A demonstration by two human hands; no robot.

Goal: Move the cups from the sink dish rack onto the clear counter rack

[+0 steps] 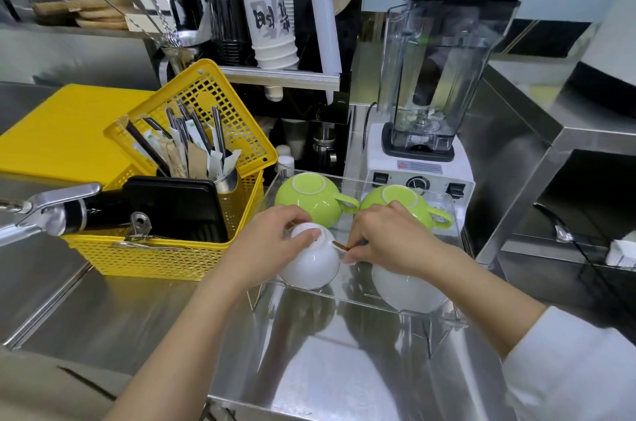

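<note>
Left hand [275,241] is clamped on the upturned white ceramic cup [309,265] in the clear acrylic rack [444,319]; right hand [385,238], at 3 o'clock, pinches its handle. Better to lower it evenly, apart from the green cups [315,198].

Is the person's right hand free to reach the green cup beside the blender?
Probably yes. The right hand sits just in front of that green cup, upside down in the clear rack, with nothing between them. It does seem to pinch a small brown stick.

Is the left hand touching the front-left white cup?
Touching. Head view: left hand rests on the upturned white cup, fingertips pressed on its base rim, inside the clear rack.
</note>
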